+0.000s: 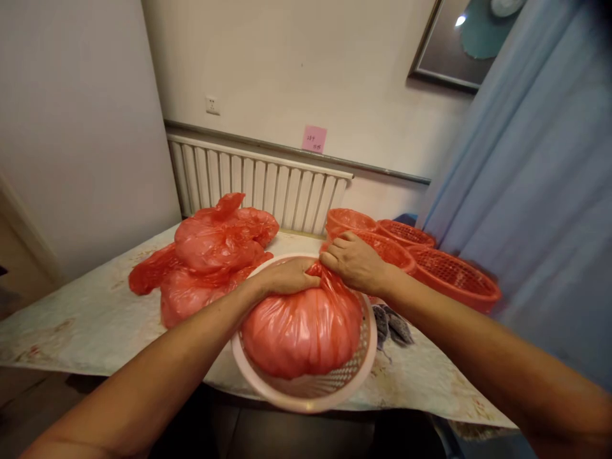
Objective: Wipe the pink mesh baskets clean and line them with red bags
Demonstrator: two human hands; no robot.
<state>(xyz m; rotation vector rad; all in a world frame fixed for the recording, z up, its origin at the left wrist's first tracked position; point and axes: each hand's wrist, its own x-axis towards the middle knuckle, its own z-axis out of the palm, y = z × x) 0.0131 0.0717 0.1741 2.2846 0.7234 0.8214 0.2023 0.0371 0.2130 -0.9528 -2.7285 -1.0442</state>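
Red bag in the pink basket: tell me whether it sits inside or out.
Inside: the red bag bulges within the pink basket, both hands gripping its far end.

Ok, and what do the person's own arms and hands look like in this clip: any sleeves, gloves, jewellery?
Both forearms are bare as far as the frame shows, with no sleeve edge in view. The left hand and right hand are ungloved. No ring, watch or bracelet shows on the visible sides, and no markings appear on either arm.

A pile of filled red bags [210, 255] lies on the patterned tabletop [86, 319] — red baskets [430, 261] stacked at right, white radiator [258, 185] and pink note [314, 138] behind.
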